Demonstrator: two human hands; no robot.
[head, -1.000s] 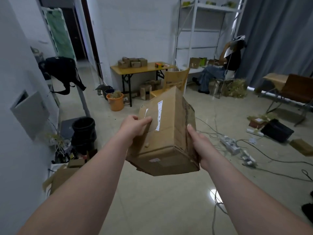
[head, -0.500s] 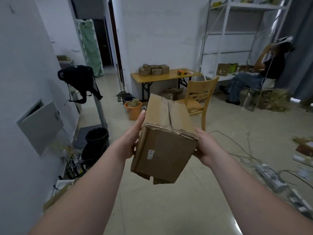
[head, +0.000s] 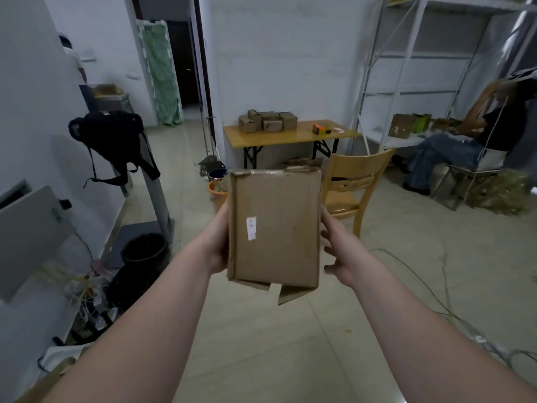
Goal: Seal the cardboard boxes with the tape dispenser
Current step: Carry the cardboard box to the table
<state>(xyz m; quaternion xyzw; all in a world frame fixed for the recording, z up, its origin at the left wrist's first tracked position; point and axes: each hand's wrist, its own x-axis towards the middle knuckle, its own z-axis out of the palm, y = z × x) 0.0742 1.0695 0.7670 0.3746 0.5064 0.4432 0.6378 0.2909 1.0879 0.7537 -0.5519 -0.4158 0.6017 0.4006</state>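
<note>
I hold a brown cardboard box [head: 276, 228] in the air at mid-frame, its broad face with a small white label turned toward me. Loose flaps hang from its lower edge. My left hand [head: 216, 245] grips the box's left side, with the fingers hidden behind it. My right hand [head: 334, 254] holds the right side, fingers curled toward the cardboard. Further back, several small cardboard boxes [head: 267, 121] are piled on a yellow table [head: 290, 138]. An orange tape dispenser [head: 319, 130] lies on the table to their right.
A wooden chair [head: 356, 181] stands just behind the box on the right. An orange bucket [head: 215, 189] and a black bin [head: 143, 249] are on the left floor. A backpack [head: 112, 132] hangs at left. A seated person [head: 462, 144] and floor cables [head: 436, 286] are at right.
The box has been turned in my hands from showing its taped top to showing its broad labelled face. The view has swung left and the table and chair are nearer.
</note>
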